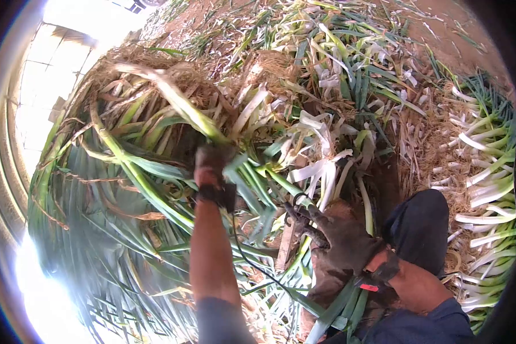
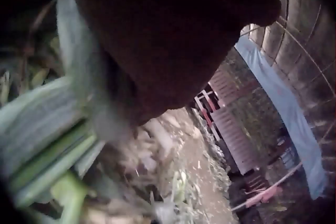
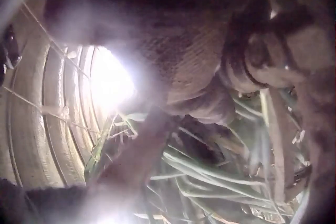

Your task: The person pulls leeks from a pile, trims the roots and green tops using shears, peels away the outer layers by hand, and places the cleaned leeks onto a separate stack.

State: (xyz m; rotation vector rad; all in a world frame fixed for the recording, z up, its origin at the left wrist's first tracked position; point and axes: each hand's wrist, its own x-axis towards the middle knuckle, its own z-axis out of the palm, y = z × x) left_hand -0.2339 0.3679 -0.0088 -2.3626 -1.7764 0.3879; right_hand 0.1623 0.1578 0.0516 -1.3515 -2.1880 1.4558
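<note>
My gloved left hand [image 1: 213,159] grips a leek [image 1: 178,103] in the head view, over the left-hand heap. The leek's pale root end points up and left, and motion blurs the hand. In the left wrist view the dark glove [image 2: 168,40] fills the top, beside broad green leaves [image 2: 42,113]. My gloved right hand [image 1: 347,241] is low in the middle, fingers bent and pointing left, with a dark ring [image 1: 301,199] at the fingertips. A green leek stalk [image 1: 286,184] runs up to those fingers. I cannot tell whether they hold it. Green leaves [image 1: 341,312] lie below the right wrist.
A large leek heap [image 1: 109,229] fills the left side, roots at the top. Stripped pale leaves [image 1: 321,149] and trimmings pile up in front. On the right stands a row of cleaned leeks [image 1: 490,189]. A bent knee [image 1: 421,223] is beside the right hand.
</note>
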